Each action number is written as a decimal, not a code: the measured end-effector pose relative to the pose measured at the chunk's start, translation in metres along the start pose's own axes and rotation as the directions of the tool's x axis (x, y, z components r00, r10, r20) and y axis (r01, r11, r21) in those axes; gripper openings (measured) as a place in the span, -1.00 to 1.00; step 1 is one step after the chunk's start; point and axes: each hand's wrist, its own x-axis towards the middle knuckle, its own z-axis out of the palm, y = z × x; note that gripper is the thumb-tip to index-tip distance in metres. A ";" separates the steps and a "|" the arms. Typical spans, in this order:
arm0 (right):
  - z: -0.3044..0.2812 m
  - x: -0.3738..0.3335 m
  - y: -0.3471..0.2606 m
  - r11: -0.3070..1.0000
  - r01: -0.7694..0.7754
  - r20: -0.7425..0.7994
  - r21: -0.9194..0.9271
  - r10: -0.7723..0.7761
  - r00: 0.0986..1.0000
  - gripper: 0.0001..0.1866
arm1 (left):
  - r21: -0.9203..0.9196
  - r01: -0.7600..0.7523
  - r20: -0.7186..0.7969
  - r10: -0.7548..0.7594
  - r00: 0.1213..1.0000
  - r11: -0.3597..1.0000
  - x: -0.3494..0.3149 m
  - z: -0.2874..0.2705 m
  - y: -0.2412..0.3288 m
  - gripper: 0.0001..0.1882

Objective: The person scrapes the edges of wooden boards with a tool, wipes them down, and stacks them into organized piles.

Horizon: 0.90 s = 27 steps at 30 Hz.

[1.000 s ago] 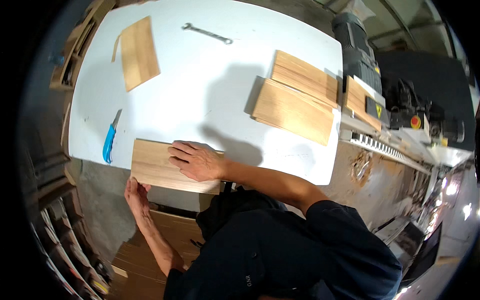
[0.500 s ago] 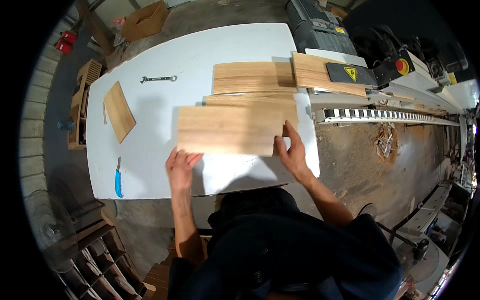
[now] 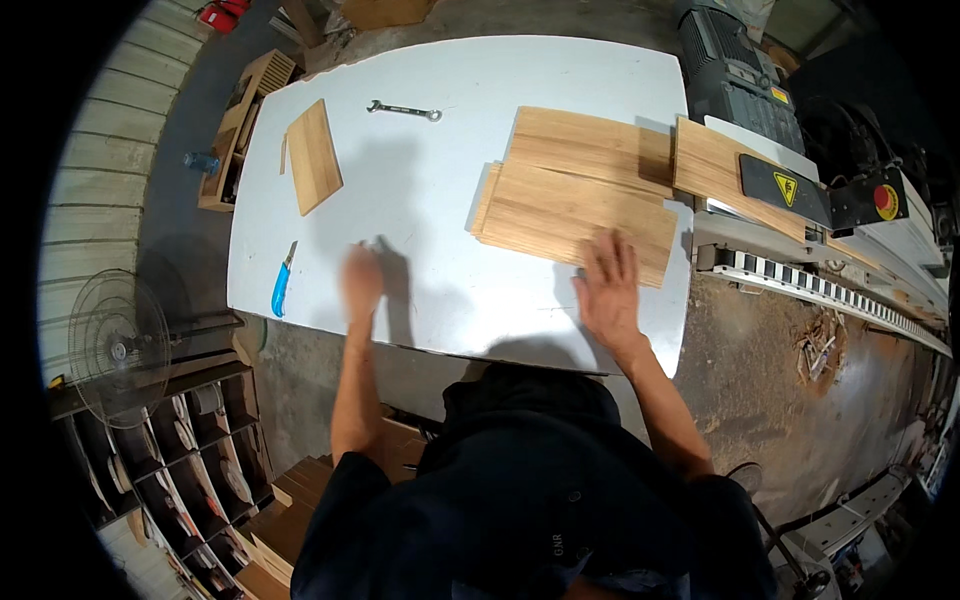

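Observation:
My right hand (image 3: 609,285) rests with outstretched fingers on the near edge of a wooden board (image 3: 575,212). That board lies on top of others in a small stack, whose ends stick out at its left. Just beyond it lies another wooden board (image 3: 590,142). My left hand (image 3: 362,282) is over the white tabletop (image 3: 450,290), away from the boards and blurred by motion; its fingers cannot be made out. The nearest thing to it is a blue-handled knife (image 3: 281,287) to its left.
A combination wrench (image 3: 404,111) and a slanted-cut board (image 3: 314,158) with a thin wood strip (image 3: 283,154) lie on the table's far left. A machine with a red stop button (image 3: 886,202) adjoins the right edge, a board (image 3: 708,165) running into it. A fan (image 3: 120,348) stands left.
The board that both hands held now lies on the stack. My left hand has let go and moved left; my right hand is flat on it. The view has turned.

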 end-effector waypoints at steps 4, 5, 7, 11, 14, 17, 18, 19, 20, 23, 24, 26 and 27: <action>0.031 0.036 -0.037 0.989 0.145 0.160 0.009 -0.144 0.977 -0.43 | 0.338 0.015 -0.027 -0.006 1.000 0.941 0.030 -0.064 -0.070 -0.69; 0.037 0.044 -0.047 0.985 0.172 0.175 0.024 -0.174 0.969 -0.43 | 0.286 0.036 -0.144 0.006 0.990 0.958 0.024 -0.076 -0.113 -0.72; 0.048 0.055 -0.059 0.974 0.224 0.212 0.037 -0.227 0.951 -0.41 | 0.698 0.165 0.030 -0.259 0.965 0.697 0.020 -0.101 -0.179 -0.33; 0.051 0.058 -0.062 0.975 0.223 0.252 -0.015 -0.212 0.944 -0.36 | 0.615 0.159 0.122 -0.293 0.948 0.772 0.026 -0.103 -0.222 -0.35; 0.051 0.059 -0.062 0.974 0.215 0.279 -0.067 -0.189 0.942 -0.34 | 0.594 0.085 0.079 -0.163 0.984 0.800 0.027 -0.097 -0.213 -0.50; 0.052 0.059 -0.066 0.968 0.220 0.300 -0.124 -0.175 0.938 -0.34 | 0.560 0.075 0.159 -0.196 0.968 0.825 0.028 -0.094 -0.177 -0.62; 0.052 0.061 -0.071 0.967 0.213 0.303 -0.142 -0.162 0.939 -0.34 | 0.541 0.097 0.205 -0.243 0.948 0.835 0.029 -0.092 -0.158 -0.65; 0.052 0.063 -0.075 0.965 0.211 0.302 -0.154 -0.157 0.940 -0.34 | 0.477 0.099 0.209 -0.222 0.953 0.873 0.023 -0.089 -0.144 -0.69; 0.054 0.063 -0.077 0.969 0.195 0.288 -0.152 -0.146 0.947 -0.35 | 0.408 0.176 0.183 -0.269 0.946 0.896 0.020 -0.082 -0.117 -0.68; 0.054 0.064 -0.077 0.980 0.179 0.247 -0.082 -0.155 0.957 -0.36 | -0.235 0.336 0.370 -0.236 0.899 0.912 -0.006 -0.059 -0.054 -0.66; 0.051 0.064 -0.073 0.982 0.184 0.231 -0.031 -0.172 0.958 -0.36 | -0.443 0.317 0.360 -0.158 0.920 0.838 -0.020 -0.038 -0.030 -0.69; 0.042 0.062 -0.058 0.983 0.168 0.204 0.077 -0.181 0.962 -0.39 | -0.708 0.471 0.534 -0.038 0.845 0.526 -0.037 -0.018 0.053 -0.70; 0.037 0.061 -0.048 0.979 0.149 0.193 0.138 -0.174 0.966 -0.41 | -0.706 0.515 0.573 -0.036 0.819 0.486 -0.045 -0.010 0.091 -0.70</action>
